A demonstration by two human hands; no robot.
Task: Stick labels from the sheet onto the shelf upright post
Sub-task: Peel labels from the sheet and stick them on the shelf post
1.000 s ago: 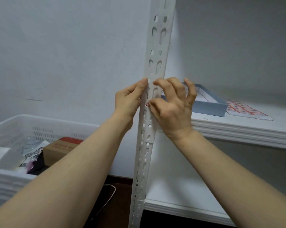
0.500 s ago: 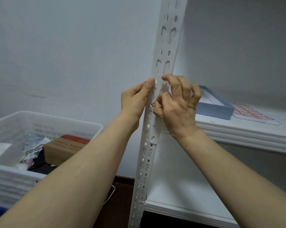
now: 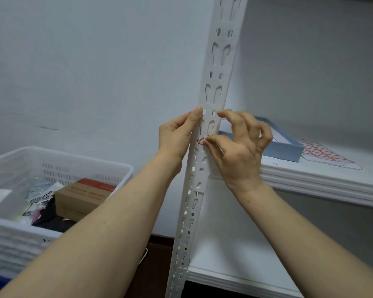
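Observation:
The white perforated upright post (image 3: 219, 67) runs from top centre down to the lower shelf. My left hand (image 3: 177, 136) rests against the post's left edge, thumb up along it. My right hand (image 3: 239, 147) is on the post's right side, its thumb and a fingertip pinching a small red-bordered label (image 3: 201, 140) against the post's face. The label looks crumpled and partly lifted. The label sheet (image 3: 325, 154), white with a red grid, lies flat on the upper shelf to the right.
A shallow blue box (image 3: 286, 148) sits on the upper white shelf (image 3: 323, 181) behind my right hand. A white plastic crate (image 3: 59, 160) with a brown carton (image 3: 82, 194) and packets stands at the left. A lower shelf (image 3: 235, 274) is below.
The view has shifted so the post and hands sit further right. My right fingers have spread more, with the thumb now pinching the label on the post. The left hand stays on the post's edge.

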